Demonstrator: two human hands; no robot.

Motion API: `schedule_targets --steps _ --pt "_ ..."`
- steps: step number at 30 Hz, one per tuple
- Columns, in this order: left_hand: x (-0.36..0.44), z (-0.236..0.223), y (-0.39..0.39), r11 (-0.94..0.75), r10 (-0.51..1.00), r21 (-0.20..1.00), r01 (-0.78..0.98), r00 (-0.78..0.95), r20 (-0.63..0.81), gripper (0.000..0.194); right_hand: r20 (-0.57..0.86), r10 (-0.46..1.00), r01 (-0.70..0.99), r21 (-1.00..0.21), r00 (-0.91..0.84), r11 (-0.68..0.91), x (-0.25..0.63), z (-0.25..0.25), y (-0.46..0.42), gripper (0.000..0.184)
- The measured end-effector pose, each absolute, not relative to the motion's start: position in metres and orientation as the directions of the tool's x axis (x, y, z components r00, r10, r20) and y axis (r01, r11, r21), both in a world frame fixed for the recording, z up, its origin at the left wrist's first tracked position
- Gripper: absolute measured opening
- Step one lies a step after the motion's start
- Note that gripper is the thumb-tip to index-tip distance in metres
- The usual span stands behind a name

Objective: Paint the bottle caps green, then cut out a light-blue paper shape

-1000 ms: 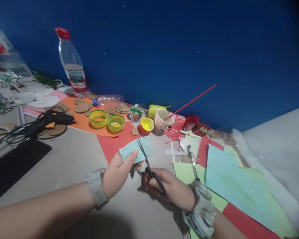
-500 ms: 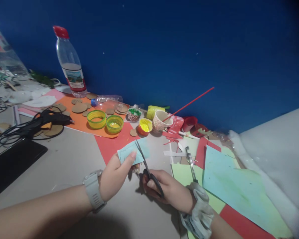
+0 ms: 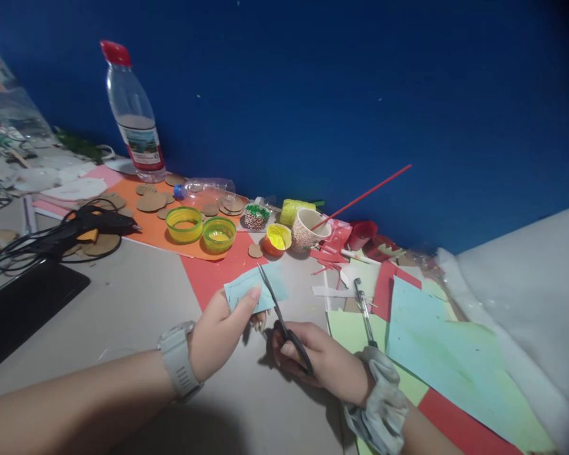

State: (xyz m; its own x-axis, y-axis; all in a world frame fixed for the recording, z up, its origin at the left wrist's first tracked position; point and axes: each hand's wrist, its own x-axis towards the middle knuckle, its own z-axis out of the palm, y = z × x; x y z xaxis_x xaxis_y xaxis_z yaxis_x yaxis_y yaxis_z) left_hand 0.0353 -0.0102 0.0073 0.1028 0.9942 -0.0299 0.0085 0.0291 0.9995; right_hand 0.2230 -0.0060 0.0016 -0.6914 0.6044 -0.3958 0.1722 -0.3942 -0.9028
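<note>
Two hands work near the front edge of the tabletop. Far left, a black glue gun lies by the orange sheet, with a water bottle standing toward the back edge and two yellow-green lids in front of it. The left hand, a watch on its wrist, pinches a small light-blue paper piece between thumb and fingers, held just above the surface. The right hand is closed through the handles of black scissors, whose blades lie against the paper's right part. That paper looks thin, light and floppy, best held close to the cut line. Further right lie a pen and overlapping coloured sheets.
</note>
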Motion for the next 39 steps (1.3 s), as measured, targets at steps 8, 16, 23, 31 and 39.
schedule_targets --steps 8,16,23,31,39 --pt "0.0348 0.0075 -0.0122 0.057 0.994 0.998 0.004 0.092 -0.057 0.04 -0.414 0.601 0.209 -0.9 -0.684 -0.383 0.2247 0.0014 -0.006 0.046" --pt "0.0354 0.0074 -0.0124 0.082 0.993 0.997 -0.008 0.084 -0.081 0.042 -0.419 0.595 0.218 -0.898 -0.686 -0.381 0.2235 0.0042 -0.0056 0.044" --pt "0.0335 0.0037 -0.0123 0.085 0.992 0.996 -0.003 0.092 -0.084 0.043 -0.422 0.604 0.233 -0.9 -0.676 -0.368 0.2231 0.0062 -0.0051 0.045" --pt "0.0331 0.0019 -0.0128 0.089 0.993 0.996 -0.01 0.084 -0.087 0.044 -0.417 0.611 0.239 -0.904 -0.673 -0.355 0.2228 0.0042 -0.0055 0.044" --pt "0.0331 0.0012 -0.013 0.087 0.994 0.996 -0.026 0.07 -0.085 0.043 -0.411 0.611 0.222 -0.905 -0.677 -0.364 0.2244 0.002 -0.0054 0.042"
